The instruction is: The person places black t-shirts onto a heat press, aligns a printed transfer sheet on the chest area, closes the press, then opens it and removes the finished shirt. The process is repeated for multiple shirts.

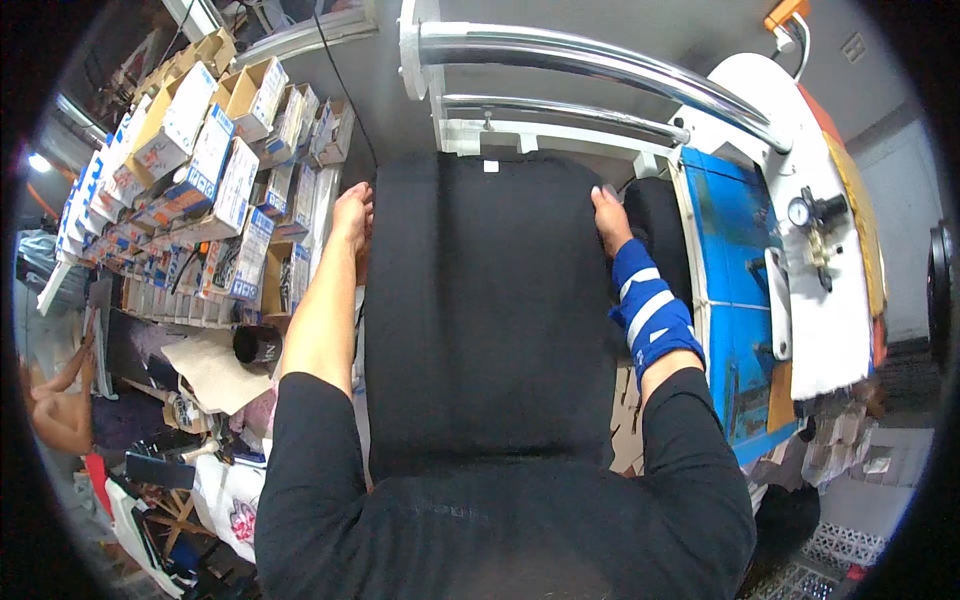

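A black T-shirt point(490, 300) is spread flat and smooth in front of me, with a small white label point(491, 167) at its far neck edge. My left hand point(352, 215) is at its left edge, fingers curled in against the cloth. At the far right edge, my right hand point(611, 218) grips the fabric with the thumb on top; its other fingers are mostly hidden. A blue wrap with white stripes point(650, 305) covers my right forearm. Black cloth point(655, 235) hangs just right of that hand. Whatever supports the shirt is hidden beneath it.
Chrome bars point(600, 55) on a white frame cross beyond the shirt. A blue machine panel point(735, 290) and a pressure gauge point(798, 211) stand to the right. Stacked open cardboard boxes point(215, 180) fill the left. Another person's arm point(65, 405) shows at far left.
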Motion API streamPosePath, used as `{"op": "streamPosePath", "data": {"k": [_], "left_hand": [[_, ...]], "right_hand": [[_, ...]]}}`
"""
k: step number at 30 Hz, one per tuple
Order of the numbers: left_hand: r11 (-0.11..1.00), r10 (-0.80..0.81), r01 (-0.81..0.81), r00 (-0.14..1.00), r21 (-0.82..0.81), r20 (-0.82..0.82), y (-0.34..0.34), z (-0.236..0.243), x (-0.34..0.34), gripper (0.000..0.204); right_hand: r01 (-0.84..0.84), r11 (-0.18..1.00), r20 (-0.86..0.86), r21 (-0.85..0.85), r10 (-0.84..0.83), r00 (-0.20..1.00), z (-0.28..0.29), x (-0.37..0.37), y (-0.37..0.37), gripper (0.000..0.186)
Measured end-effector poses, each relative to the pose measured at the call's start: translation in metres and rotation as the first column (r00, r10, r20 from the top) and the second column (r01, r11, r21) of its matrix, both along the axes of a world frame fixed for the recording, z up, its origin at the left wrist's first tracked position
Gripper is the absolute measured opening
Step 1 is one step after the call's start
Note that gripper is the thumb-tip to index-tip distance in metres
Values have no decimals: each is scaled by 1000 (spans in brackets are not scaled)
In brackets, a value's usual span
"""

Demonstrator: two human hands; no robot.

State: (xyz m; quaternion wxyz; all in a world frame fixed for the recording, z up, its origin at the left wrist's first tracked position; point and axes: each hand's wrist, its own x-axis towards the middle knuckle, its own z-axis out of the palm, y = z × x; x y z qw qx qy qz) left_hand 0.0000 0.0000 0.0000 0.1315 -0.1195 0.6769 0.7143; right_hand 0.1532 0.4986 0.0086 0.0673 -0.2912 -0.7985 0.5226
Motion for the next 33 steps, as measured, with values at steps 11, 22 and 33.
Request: {"op": "streamPosePath", "data": {"k": [11, 22, 33], "left_hand": [[923, -25, -9, 996, -385, -82, 38, 44, -63, 21], [594, -702, -290, 269, -750, -660, 168, 69, 55, 23], [553, -271, -197, 876, -809, -399, -16, 24, -12, 32]], "right_hand": [[33, 983, -54, 180, -24, 998, 37, -68, 31, 24], [-200, 427, -83, 882, 559, 825, 67, -33, -156, 37], [155, 803, 26, 576, -207, 978, 44, -12, -14, 44]]}}
